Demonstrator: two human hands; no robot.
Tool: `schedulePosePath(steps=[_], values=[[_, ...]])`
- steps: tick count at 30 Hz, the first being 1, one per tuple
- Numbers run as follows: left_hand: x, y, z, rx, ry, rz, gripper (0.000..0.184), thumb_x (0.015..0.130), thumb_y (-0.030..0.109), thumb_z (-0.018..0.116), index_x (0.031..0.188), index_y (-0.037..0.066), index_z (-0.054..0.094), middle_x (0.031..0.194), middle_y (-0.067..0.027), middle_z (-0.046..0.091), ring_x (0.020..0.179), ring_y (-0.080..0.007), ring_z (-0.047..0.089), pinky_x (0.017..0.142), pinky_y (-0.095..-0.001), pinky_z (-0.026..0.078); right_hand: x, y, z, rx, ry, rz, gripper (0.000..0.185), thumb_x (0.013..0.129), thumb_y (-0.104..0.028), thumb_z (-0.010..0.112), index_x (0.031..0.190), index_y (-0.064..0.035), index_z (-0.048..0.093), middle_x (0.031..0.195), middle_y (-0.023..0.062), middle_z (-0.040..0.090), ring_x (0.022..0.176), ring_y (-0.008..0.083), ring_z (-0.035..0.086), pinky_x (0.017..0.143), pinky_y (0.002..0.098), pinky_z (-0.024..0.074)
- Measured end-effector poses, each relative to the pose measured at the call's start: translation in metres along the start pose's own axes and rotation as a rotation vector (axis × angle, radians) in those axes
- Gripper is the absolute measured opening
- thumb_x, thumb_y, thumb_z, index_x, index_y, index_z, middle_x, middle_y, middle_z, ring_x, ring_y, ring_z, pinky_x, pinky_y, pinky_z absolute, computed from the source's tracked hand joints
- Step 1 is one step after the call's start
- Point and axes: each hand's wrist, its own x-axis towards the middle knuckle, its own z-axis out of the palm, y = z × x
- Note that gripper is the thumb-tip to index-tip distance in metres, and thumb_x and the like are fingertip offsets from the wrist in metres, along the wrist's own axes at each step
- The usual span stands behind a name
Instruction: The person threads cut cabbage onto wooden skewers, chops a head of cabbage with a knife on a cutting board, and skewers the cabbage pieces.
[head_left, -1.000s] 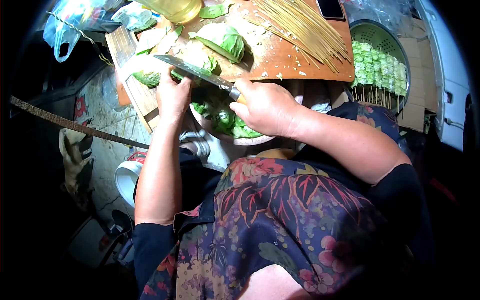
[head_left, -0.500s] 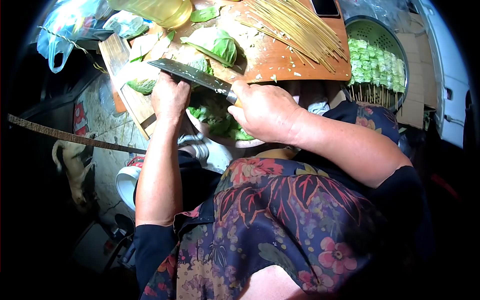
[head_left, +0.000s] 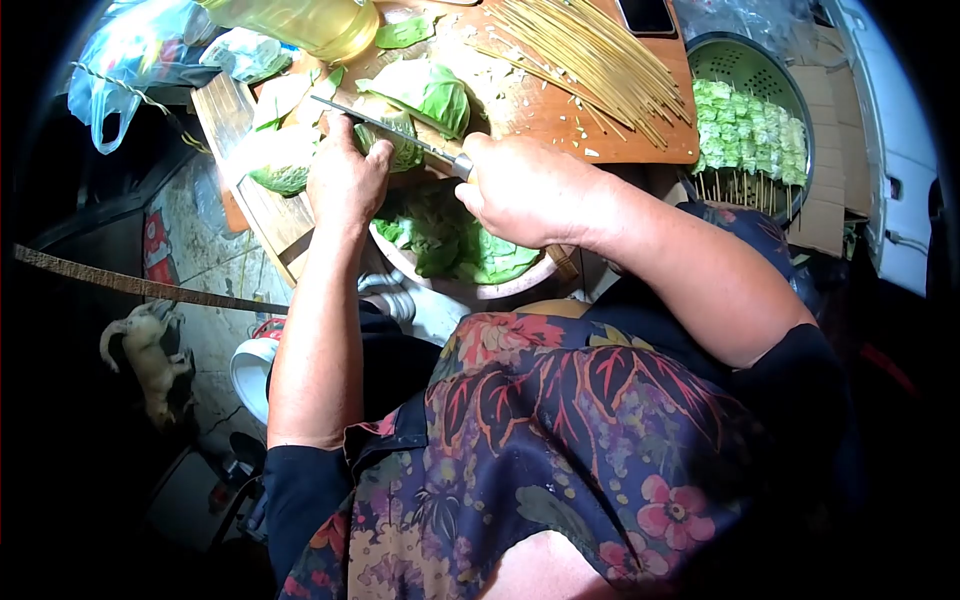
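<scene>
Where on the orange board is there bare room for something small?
Best bet is probably the lightly littered board between the cabbage chunk and the loose sticks. Crowded: the left side, with more cabbage, the knife and the left hand.

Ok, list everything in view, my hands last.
flat wooden board: one, orange, top
long metal knife: one, grey, upper centre
leafy cabbage pieces: several, green, upper left
thin wooden skewers: many, tan, on board
perforated metal colander: one, grey-green, upper right
skewered leaf squares: one row, green, in colander
round bowl: one, pinkish, below board
thin plastic bag: one, blue, upper left
clear container: one, yellowish, top
flat rectangular phone: one, black, top
furry animal: one, pale, left
left hand: one, at cabbage
right hand: one, on knife
</scene>
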Motion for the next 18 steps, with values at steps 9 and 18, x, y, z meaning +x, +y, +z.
schedulePosePath(steps=[9, 18], values=[[-0.001, 0.004, 0.002, 0.022, 0.034, 0.040, 0.050, 0.075, 0.024, 0.070, 0.117, 0.005, 0.052, 0.100, -0.0229, 0.064, 0.096, -0.0379, 0.062, 0.083, -0.0446, 0.049, 0.031, 0.013, 0.016, 0.034, -0.051, 0.154, 0.035, 0.086, -0.025, 0.052, 0.105, 0.0032, 0.060, 0.096, 0.0258, 0.065, 0.093, 0.0373, 0.064, 0.083, 0.0445, 0.0496], [0.004, -0.027, -0.002, -0.171, 0.096, -0.033, 0.041, 0.075, 0.027, 0.067, 0.113, 0.012, 0.059, 0.090, -0.0184, 0.068, 0.086, -0.0318, 0.066, 0.080, -0.0382, 0.050, 0.031, 0.027, 0.041, 0.033, 0.053, 0.076, 0.037, 0.089, -0.029, 0.054, 0.108, 0.0028, 0.049, 0.089, 0.0271, 0.063, 0.086, 0.0430, 0.062, 0.077, 0.0494, 0.0493]])
